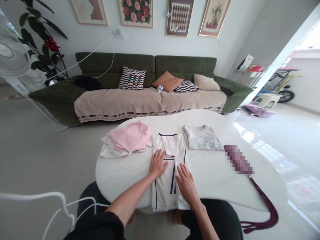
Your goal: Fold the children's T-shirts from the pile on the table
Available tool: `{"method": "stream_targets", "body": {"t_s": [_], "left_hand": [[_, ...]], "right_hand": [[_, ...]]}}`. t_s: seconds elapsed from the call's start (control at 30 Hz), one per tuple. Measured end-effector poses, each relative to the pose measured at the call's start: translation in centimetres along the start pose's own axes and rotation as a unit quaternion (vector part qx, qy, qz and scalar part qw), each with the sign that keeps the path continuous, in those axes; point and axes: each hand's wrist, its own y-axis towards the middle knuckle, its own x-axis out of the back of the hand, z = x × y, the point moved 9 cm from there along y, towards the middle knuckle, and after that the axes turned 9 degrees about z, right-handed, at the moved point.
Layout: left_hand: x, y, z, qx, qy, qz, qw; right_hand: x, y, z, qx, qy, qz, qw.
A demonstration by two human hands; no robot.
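A white garment with dark blue trim and stripes (165, 186) lies spread on the white table, its lower end at the front edge. Its sides are folded inward over the middle. On its left part rests my left hand (158, 164), palm down with fingers spread. My right hand (186, 181) lies flat along its right side, fingers stretched out. Neither hand grips the cloth. To the left sits a heap of clothes with a pink piece (131, 136) on top. A folded grey printed shirt (203, 137) is to the right.
On the right of the white table (210, 180) lies a blurred-out maroon item (238, 160) with a dark red strap (266, 200) hanging over the edge. A green sofa (185, 65) with cushions stands behind. White cables (57, 196) loop at lower left, near a fan (11, 53).
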Motion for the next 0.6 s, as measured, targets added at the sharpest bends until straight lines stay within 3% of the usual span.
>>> {"method": "stream_targets", "body": {"t_s": [0.13, 0.23, 0.3, 0.4, 0.5, 0.6], "left_hand": [[1.8, 0.0, 1.6, 0.028, -0.124, -0.048, 0.991], [3.2, -1.4, 1.3, 0.017, -0.132, -0.036, 0.990], [3.9, -3.8, 0.5, -0.001, -0.134, -0.019, 0.991], [3.8, -9.3, -1.0, -0.023, -0.107, 0.041, 0.993], [1.7, -15.0, -2.7, -0.079, -0.018, 0.162, 0.984], [0.4, -17.9, -3.3, -0.110, 0.072, 0.211, 0.969]], "right_hand": [[-0.6, -5.4, -1.1, -0.017, 0.045, 0.007, 0.999], [0.2, -7.6, -2.2, -0.010, 0.089, 0.010, 0.996], [1.2, -8.6, -3.4, -0.029, 0.123, -0.012, 0.992], [2.1, -10.1, -6.1, -0.115, 0.151, -0.048, 0.981], [0.9, -10.9, -8.0, -0.198, 0.172, -0.039, 0.964], [-0.7, -10.7, -8.0, -0.214, 0.234, -0.052, 0.947]]}}
